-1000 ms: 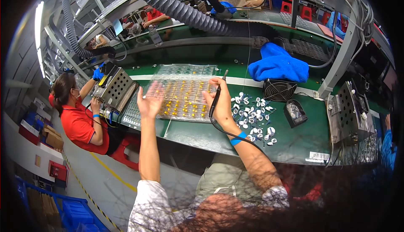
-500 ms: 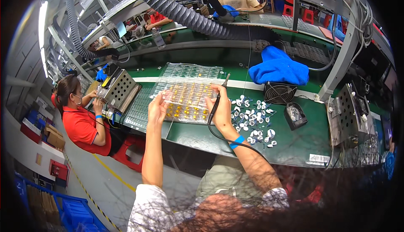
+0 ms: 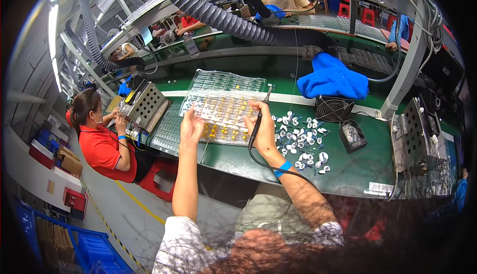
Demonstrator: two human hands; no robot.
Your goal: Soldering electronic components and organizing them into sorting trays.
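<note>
Clear plastic fills the space between the hands: a thin clear tray point(image 3: 219, 109), tilted a little, its left edge pinched by the left hand point(image 3: 191, 126), fingers and thumb closed on it. At its three o'clock edge, the right hand point(image 3: 261, 124) is curled around a black pen-shaped tool point(image 3: 257, 128) while its thumb seems to meet the plastic. The tool's tip points to about one o'clock; its cable runs down over the wrist.

Under and beyond the tray, another clear tray point(image 3: 233, 81) lies on the green bench point(image 3: 229, 158). Yellow pieces point(image 3: 212, 133) show through the plastic; which layer holds each one is hard to tell.

Good handling here probably means equal support at both edges, a slower and flatter tilt so that nothing loose slides, and the tip, which may be hot, turned away from the plastic. Keeping the cable outside the forearm would help too.

Farther out, white-and-blue parts point(image 3: 301, 137) are scattered toward four o'clock, a black bin point(image 3: 359, 144) sits just past three, and a perforated metal case point(image 3: 149, 103) stands at nine.
</note>
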